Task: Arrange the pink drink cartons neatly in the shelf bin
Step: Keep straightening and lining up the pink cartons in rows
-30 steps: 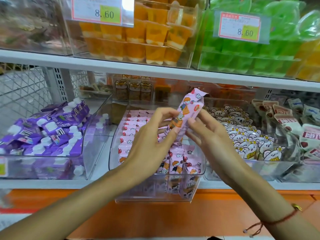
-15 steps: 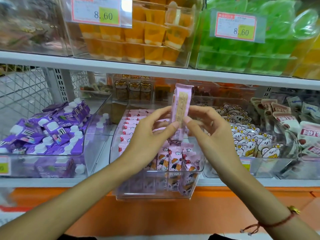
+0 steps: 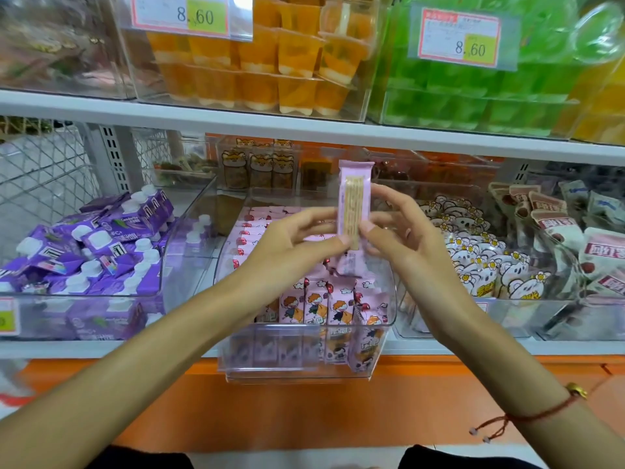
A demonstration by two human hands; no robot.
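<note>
A pink drink carton [image 3: 353, 201] stands upright in the air above the clear shelf bin [image 3: 304, 370], its narrow side with a wrapped straw facing me. My left hand [image 3: 291, 245] pinches its left edge with thumb and fingertips. My right hand [image 3: 402, 238] pinches the right edge. Inside the bin, several pink cartons [image 3: 324, 306] with a cartoon child stand in a front row, and more pink cartons [image 3: 257, 225] lie in rows behind my left hand. One front carton at the right corner leans.
A bin of purple cartons [image 3: 98, 252] with white caps sits to the left. To the right is a bin of white bear pouches [image 3: 480, 262]. The shelf above holds orange jelly cups [image 3: 263, 62] and green cups [image 3: 473, 89]. An orange panel runs below the shelf edge.
The carton went from tilted with its printed face showing to upright with its narrow straw side toward me. Both hands stayed above the bin and kept their hold.
</note>
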